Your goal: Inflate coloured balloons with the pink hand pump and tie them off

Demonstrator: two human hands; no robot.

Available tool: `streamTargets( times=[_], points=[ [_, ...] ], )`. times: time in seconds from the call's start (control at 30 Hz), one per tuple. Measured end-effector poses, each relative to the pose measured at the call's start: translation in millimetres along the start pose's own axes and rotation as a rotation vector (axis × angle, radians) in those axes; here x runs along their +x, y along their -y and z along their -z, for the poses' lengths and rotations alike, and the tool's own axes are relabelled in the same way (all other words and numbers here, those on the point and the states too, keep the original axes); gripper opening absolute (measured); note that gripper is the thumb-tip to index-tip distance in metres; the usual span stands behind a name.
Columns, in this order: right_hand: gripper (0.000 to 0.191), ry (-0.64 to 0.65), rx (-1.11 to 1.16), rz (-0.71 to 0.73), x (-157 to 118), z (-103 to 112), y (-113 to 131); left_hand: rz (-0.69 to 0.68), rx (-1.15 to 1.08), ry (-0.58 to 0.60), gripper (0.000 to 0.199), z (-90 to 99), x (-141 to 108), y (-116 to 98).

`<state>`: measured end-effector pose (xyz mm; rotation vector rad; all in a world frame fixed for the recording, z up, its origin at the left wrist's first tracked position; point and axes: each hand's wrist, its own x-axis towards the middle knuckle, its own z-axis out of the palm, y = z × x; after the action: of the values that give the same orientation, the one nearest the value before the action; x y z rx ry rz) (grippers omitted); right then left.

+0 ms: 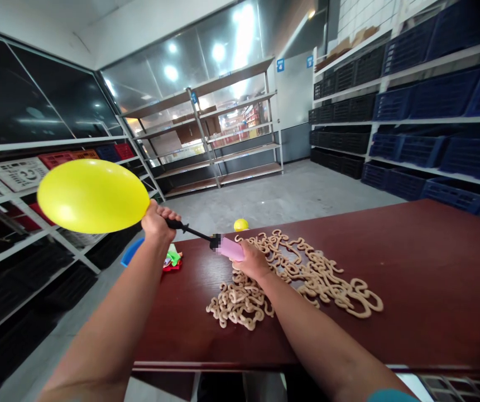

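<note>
The left hand (158,220) is closed round the black end of the pump (230,249), with the tapered end of the yellow balloon (93,195) right at the fist. The balloon is full and rounded, lying out to the left of that hand, above the floor (307,187). The right hand (252,261) grips the pump's pink barrel, and a thin black rod shows between the two hands (a small patch where rod meets barrel is blurred out). The pump is held above the table (424,279), slanting down from left to right.

Under and around the right forearm, curly beige cords (327,279) lie in a loose heap on the dark red top. By the table's left edge are some crumpled coloured pieces (174,259), near a blue tub (132,252). A yellow ball (241,225) shows at the far edge; I cannot tell what it rests on.
</note>
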<state>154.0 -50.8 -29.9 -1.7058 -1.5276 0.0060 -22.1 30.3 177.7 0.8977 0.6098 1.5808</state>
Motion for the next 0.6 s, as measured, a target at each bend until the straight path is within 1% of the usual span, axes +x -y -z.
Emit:
streamTargets(
  times=[0.1,0.13,0.2,0.27,0.37,0.5,0.6],
  points=[
    [0.051,-0.018,0.009,0.021,1,-4,-3,-0.031,0.005,0.008,0.040,-0.2,5,-21],
    [0.051,-0.023,0.009,0.022,1,-5,-3,-0.035,0.005,0.008,0.040,-0.6,6,-23],
    [0.050,-0.023,0.007,0.009,0,-5,-5,-0.039,0.000,0.001,0.041,-2.5,7,-20],
    [0.047,-0.014,0.006,-0.017,0,-5,-6,-0.033,-0.006,-0.003,0.041,-6.1,7,-8],
    [0.045,0.004,0.007,-0.062,-1,-4,-5,0.005,-0.001,0.022,0.042,-14.8,0,21],
    [0.043,0.025,0.014,-0.088,0,-3,-4,0.090,0.030,0.035,0.048,-26.0,-18,63],
    [0.041,0.019,0.002,-0.090,1,-1,-3,0.121,0.027,0.027,0.048,-28.1,-30,86]
  ],
)
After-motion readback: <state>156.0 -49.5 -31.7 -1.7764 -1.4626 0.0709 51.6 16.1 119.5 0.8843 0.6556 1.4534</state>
